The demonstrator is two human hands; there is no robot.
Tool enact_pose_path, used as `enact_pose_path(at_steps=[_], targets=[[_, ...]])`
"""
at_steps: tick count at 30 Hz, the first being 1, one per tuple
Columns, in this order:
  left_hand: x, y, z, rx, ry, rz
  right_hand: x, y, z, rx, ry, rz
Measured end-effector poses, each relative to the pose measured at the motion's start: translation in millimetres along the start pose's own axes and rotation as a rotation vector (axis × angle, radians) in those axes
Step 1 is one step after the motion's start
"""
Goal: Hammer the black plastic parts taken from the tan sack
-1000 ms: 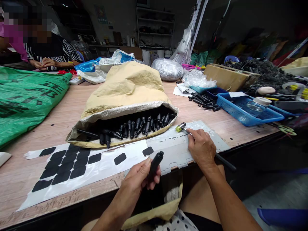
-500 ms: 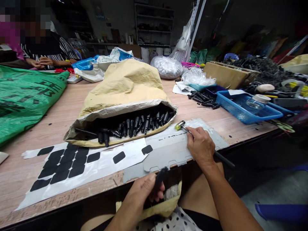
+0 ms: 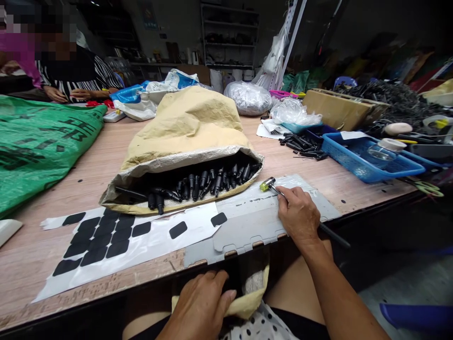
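Observation:
My right hand [image 3: 300, 212] is closed around a small hammer [image 3: 268, 184] with a metal and clear yellow head. Its dark handle sticks out behind the wrist, and the head lies over the grey board [image 3: 244, 226] at the table edge. My left hand [image 3: 203, 297] is low, over the mouth of a yellow sack [image 3: 247, 302] on my lap. Its thumb stands apart from the bent fingers; no object shows in them, though the palm is hidden. On the table, a large yellow sack [image 3: 187, 123] gapes toward me, full of black tapered parts [image 3: 215, 182].
White sheets with black rounded stickers [image 3: 178, 230] lie left of the board. A green sack [image 3: 46, 141] covers the left side. Blue baskets [image 3: 371, 165], loose black pieces [image 3: 304, 145] and a cardboard box [image 3: 339, 109] are at right. A co-worker in striped sleeves [image 3: 102, 71] sits across the table.
My left hand has moved down and left to the lap sack, and the black part it held is out of sight. The right hand still holds the hammer. The view has shifted slightly.

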State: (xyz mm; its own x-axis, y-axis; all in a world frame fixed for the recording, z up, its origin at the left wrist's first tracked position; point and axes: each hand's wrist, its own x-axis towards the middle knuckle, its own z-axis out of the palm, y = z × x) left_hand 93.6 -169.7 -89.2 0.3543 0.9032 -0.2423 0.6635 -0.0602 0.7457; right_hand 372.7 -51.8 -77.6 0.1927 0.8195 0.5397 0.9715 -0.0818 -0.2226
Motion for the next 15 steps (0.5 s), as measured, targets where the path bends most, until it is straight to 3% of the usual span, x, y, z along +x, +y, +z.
enact_pose_path(at_steps=[3,5,7,9,10,12,15], targets=[[-3,23,-39.9,-0.085,-0.020,0.070,0,0,0,-0.002,-0.001,-0.006],[3,32,-73.4,-0.111,-0.008,0.025,1,0,0,-0.009,0.000,-0.006],[16,28,-107.2,-0.040,0.244,-0.062,1,1,1,-0.012,0.003,-0.003],[34,16,-136.1,0.178,0.593,-0.267,0,1,1,-0.010,0.005,0.001],[44,8,-147.5,0.263,0.712,-0.345,0,1,2,-0.008,0.005,0.001],[60,-8,-163.5,0.380,0.804,-0.460,0,1,2,-0.004,0.008,0.002],[76,-28,-174.1,0.447,0.758,-0.560,0,0,2,0.000,0.013,0.000]])
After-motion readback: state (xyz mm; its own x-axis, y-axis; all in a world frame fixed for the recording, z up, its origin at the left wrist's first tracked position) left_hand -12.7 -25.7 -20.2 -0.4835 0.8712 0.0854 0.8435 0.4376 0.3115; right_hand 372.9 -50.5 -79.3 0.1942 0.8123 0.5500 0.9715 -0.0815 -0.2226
